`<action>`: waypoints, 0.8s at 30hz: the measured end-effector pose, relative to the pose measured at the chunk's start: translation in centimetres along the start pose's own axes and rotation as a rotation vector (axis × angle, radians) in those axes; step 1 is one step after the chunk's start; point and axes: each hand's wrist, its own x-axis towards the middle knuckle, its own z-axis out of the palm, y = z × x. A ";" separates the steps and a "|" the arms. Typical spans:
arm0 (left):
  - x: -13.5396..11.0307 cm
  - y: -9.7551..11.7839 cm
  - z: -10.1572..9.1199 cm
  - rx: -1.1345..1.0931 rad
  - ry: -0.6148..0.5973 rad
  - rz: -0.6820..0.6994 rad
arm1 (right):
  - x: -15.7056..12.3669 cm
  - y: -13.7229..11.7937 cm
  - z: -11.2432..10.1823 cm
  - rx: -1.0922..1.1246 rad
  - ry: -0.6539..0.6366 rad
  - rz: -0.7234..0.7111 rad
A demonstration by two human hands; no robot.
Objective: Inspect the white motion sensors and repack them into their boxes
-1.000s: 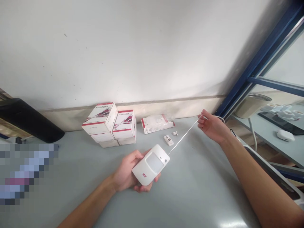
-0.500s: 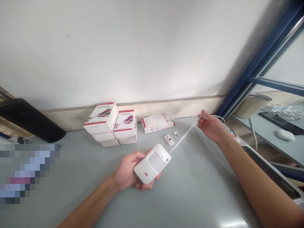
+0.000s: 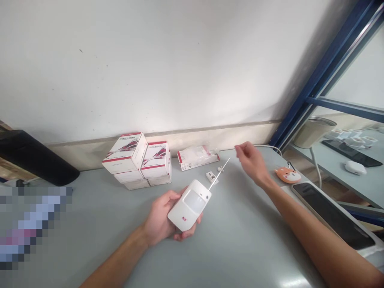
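My left hand is wrapped round a white motion sensor with a pale window and a small red logo, holding it tilted above the grey table. A thin antenna sticks out of its upper end toward the upper right. Just beyond the antenna's tip is my right hand, fingers curled together, with nothing visible in them and a small gap to the tip. Behind the antenna lie a small white bracket and a little white fitting, both partly covered by it.
Several white and red boxes are stacked by the wall. A flattened box with a clear bag lies to their right. An orange animal-face case and a white device with a dark panel sit at right. A blue frame borders that side.
My right hand has let go of the antenna's end and moved slightly left and down. The antenna looks shorter now. The sensor stays in my left hand, and the view has shifted a little.
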 end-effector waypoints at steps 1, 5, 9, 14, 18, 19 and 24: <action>0.0 0.0 0.1 -0.007 0.017 0.004 | -0.6 -0.3 0.5 -0.015 -0.051 -0.009; 0.0 0.0 0.6 -0.029 0.099 0.024 | -3.3 -1.9 2.2 -0.061 -0.237 -0.030; 0.0 0.1 1.3 -0.027 0.192 0.052 | -5.5 -3.4 3.3 -0.092 -0.424 -0.091; 0.0 0.0 1.6 0.001 0.247 0.071 | -7.6 -4.9 4.0 -0.122 -0.594 -0.159; 0.3 -0.4 1.6 0.008 0.233 0.105 | -7.2 -4.9 3.7 -0.152 -0.635 -0.174; 0.3 -0.6 1.6 0.005 0.230 0.124 | -6.8 -4.7 3.5 -0.185 -0.634 -0.194; 0.6 -1.1 2.0 -0.036 0.255 0.219 | -3.6 -3.0 2.2 -0.404 -0.374 -0.102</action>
